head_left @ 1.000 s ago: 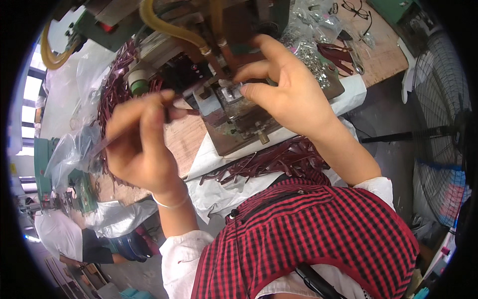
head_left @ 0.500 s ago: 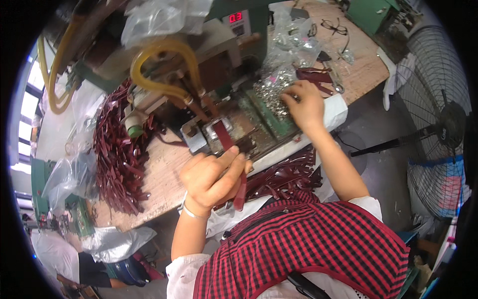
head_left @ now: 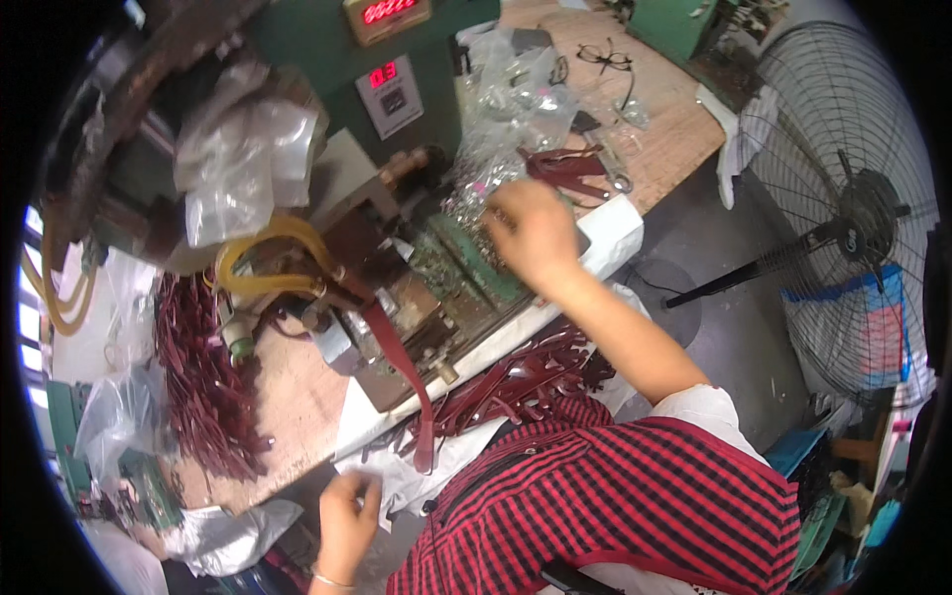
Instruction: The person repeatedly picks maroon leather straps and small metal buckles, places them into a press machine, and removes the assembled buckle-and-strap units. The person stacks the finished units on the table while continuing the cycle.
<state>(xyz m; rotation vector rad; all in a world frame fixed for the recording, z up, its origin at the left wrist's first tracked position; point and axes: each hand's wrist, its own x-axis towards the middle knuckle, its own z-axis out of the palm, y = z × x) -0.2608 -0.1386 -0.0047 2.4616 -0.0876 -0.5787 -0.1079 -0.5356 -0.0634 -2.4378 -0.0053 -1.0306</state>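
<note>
At the press point(head_left: 446, 74), centre: one dark red strap point(head_left: 397, 352), tail toward us. Far right: our right hand point(head_left: 535, 233), curled at metal bits point(head_left: 463, 208). Near left: our left hand point(head_left: 347, 521), loosely curled. Either's hold: we cannot tell. Advisable, we judge: strap flat, square; fingers clear.

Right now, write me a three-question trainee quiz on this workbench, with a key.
1. True or false: the left hand is gripping the dark red strap that stretches out from the machine.

2. Which is the right hand nearest to?
A) the pile of small metal pieces
B) the glasses
C) the yellow hose

3. Fill in: in the picture, the tall fan stands to the ____ of the table.

Key: 1. False, the hand is apart from the strap. 2. A. 3. Right.
</note>
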